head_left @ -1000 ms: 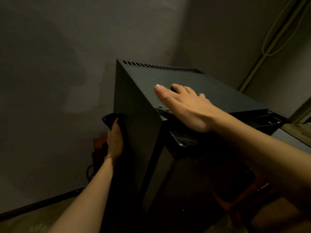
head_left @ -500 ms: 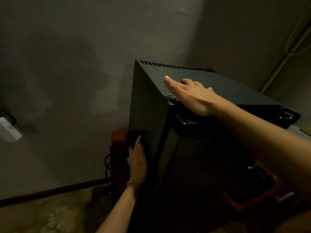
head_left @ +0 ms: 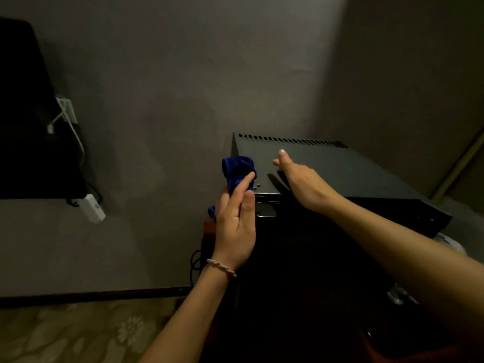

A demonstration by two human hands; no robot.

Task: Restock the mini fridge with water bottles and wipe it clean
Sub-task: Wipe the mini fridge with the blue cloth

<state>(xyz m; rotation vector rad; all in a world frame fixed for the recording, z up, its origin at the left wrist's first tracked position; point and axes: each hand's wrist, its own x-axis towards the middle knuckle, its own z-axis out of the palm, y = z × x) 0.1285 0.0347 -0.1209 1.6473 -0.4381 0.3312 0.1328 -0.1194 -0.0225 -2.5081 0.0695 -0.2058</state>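
Head view: the mini fridge (head_left: 340,174), a dark, matte box with a slotted vent along its rear edge, sits just ahead and right of both hands. The left hand (head_left: 235,226) pinches a soft, bunched blue cloth (head_left: 238,170) at the top's near-left corner. The right hand (head_left: 301,183), fingers straight, seems to rest on the top.
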